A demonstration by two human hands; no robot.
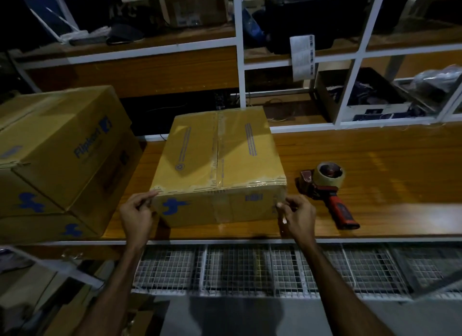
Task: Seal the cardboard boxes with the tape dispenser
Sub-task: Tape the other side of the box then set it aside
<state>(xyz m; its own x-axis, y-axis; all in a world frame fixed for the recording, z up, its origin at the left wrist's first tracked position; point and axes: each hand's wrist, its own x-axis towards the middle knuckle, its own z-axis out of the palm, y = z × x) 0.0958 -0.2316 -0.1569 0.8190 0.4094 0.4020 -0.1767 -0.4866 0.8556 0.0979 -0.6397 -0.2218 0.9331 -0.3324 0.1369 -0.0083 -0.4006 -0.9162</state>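
A taped cardboard box sits in the middle of the wooden table, with clear tape along its centre seam and front top edge. My left hand touches the box's near left corner with curled fingers. At the near right corner, my right hand has its fingertips pressed against the box. The red-handled tape dispenser with a roll of clear tape lies on the table to the right of the box; neither hand is on it.
Two stacked printed cardboard boxes stand at the left. A white shelf frame with cluttered wooden shelves rises behind the table. Wire mesh baskets hang under the table's front edge.
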